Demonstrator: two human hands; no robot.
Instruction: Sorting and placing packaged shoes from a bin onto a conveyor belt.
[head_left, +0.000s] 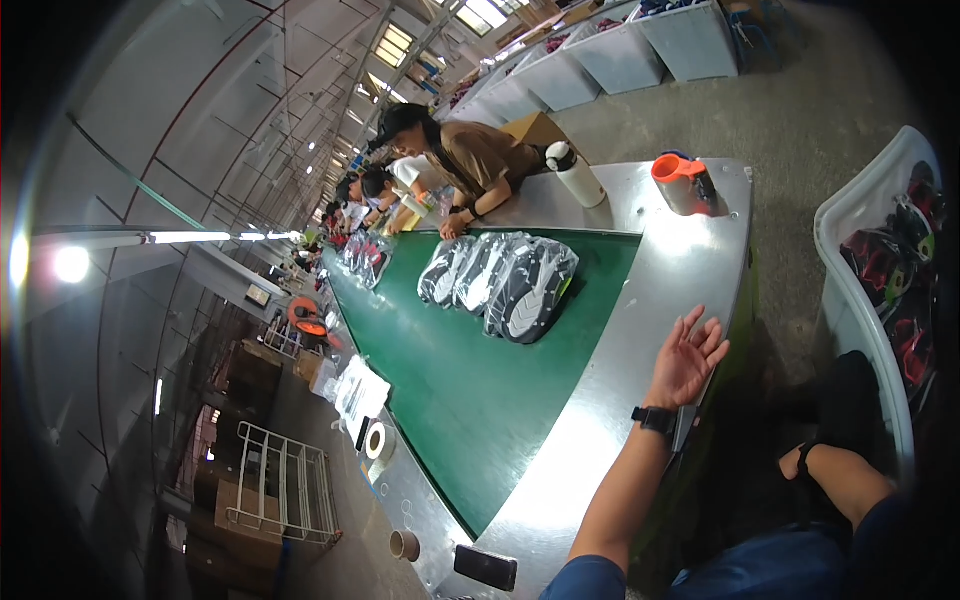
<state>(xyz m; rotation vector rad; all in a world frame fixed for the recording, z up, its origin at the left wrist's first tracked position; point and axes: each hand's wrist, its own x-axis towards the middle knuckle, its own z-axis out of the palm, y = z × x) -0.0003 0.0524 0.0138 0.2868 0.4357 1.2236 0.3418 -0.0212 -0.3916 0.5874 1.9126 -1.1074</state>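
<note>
My left hand (690,358) is open, palm up with the fingers loosely curled and nothing in it. It hovers at the outer edge of the metal table rim (590,420), a dark watch on its wrist. My right hand (790,465) is low beside the white bin, with a black band at the wrist; its fingers are hidden in dark shadow. On the green conveyor belt (480,400) lie black-and-white sneakers (530,295) wrapped in clear plastic, apart from both hands. The white plastic bin (830,230) at my right holds several dark shoes with red and green parts (880,265).
A tumbler with an orange lid (682,185) and a white bottle (577,178) stand on the far metal rim. Across the belt leans a person in brown (490,150). A phone (485,568), tape roll (378,442) and plastic bags (358,395) lie along the left side.
</note>
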